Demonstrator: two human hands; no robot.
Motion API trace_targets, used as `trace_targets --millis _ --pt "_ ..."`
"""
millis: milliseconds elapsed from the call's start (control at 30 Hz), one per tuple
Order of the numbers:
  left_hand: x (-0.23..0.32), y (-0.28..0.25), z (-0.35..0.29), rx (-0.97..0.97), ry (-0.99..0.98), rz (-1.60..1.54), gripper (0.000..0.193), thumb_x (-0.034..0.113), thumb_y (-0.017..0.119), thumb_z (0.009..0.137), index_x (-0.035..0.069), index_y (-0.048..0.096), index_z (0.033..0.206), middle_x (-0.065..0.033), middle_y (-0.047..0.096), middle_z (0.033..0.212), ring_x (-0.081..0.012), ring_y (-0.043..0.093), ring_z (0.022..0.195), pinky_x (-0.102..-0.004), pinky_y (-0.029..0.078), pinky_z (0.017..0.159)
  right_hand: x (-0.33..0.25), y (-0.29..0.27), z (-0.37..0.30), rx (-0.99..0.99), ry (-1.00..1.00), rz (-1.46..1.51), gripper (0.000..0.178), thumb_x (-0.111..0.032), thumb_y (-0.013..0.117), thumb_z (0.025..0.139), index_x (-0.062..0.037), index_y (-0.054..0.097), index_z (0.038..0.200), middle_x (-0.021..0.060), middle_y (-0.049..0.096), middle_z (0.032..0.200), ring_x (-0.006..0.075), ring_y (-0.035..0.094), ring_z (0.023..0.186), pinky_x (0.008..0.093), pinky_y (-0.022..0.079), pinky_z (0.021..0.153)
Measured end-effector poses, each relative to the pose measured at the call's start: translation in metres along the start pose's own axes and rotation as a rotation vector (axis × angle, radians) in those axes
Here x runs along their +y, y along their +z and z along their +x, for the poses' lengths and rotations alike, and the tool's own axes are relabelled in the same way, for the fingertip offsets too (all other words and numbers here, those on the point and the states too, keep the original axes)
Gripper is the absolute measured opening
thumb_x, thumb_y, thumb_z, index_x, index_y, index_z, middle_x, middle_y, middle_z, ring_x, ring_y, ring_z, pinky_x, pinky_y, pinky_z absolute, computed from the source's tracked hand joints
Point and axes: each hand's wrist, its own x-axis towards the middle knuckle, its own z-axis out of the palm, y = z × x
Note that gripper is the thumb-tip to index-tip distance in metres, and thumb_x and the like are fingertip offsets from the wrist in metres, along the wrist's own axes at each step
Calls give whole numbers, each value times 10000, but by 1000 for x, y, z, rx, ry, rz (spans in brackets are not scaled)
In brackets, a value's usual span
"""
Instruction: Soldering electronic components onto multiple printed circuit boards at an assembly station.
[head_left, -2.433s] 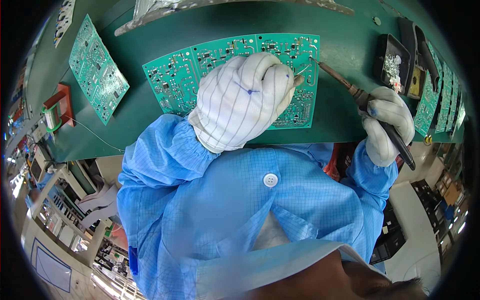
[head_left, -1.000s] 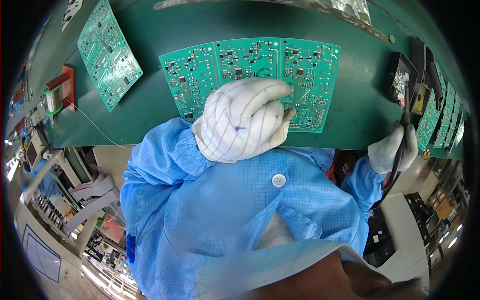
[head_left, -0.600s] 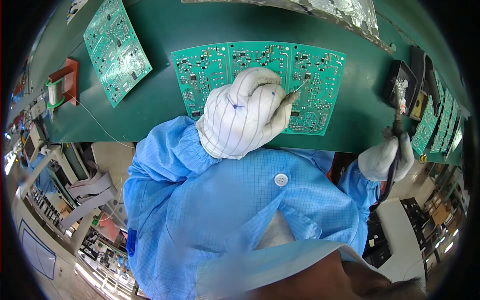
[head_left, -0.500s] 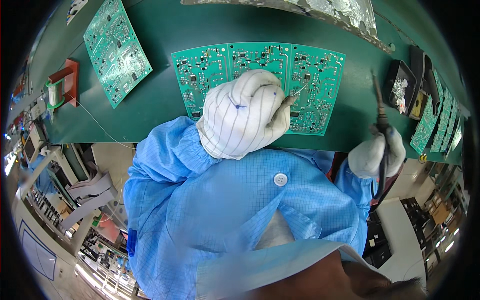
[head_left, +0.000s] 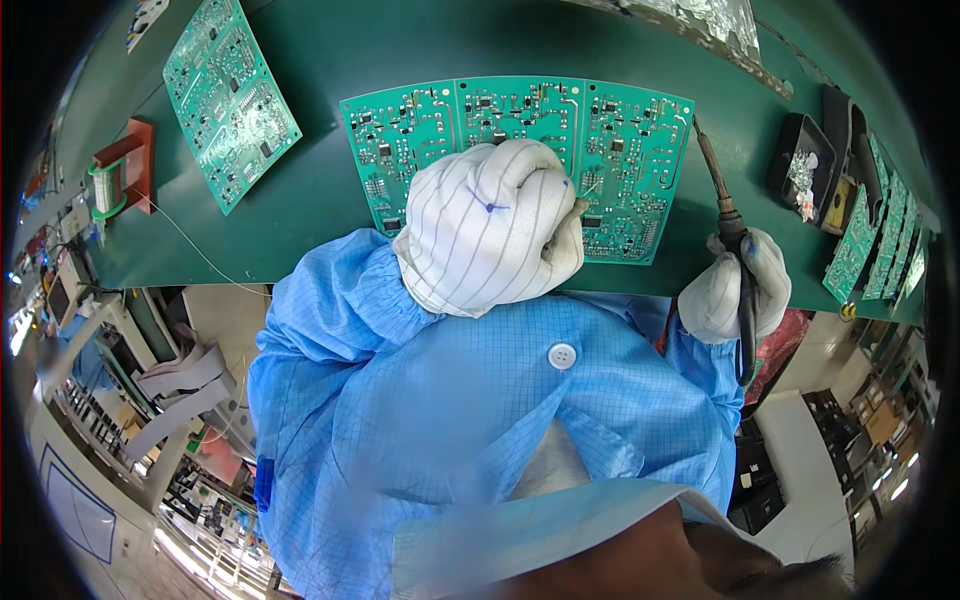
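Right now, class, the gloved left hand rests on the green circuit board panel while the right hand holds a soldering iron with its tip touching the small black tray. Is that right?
Not quite. In the head view the right hand holds the soldering iron with its tip at the right edge of the green circuit board panel, clear of the small black tray. The gloved left hand does rest on the panel.
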Motion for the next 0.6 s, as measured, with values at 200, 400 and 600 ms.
trace_targets --millis 200,400,600 --pt "0 0 -1 4 6 13 232 38 730 618 95 626 818 -48 687 902 -233 664 766 -334 543 676 -1 -1 1 -14 4 10 277 27 596 803 16 614 1080 170 649 855 252 646 644 366 572 591" --pt "-1 1 0 7 28 -5 232 40 713 605 90 625 813 -52 688 885 -238 655 742 -345 544 666 -1 0 2 -4 4 10 264 28 595 806 21 613 1069 168 648 850 255 649 641 365 573 585" --pt "0 -1 0 -25 33 -4 222 50 699 595 86 618 799 -60 687 884 -247 651 734 -353 543 665 0 0 1 -2 15 12 273 33 592 799 21 613 1071 168 652 859 257 658 639 361 576 581"
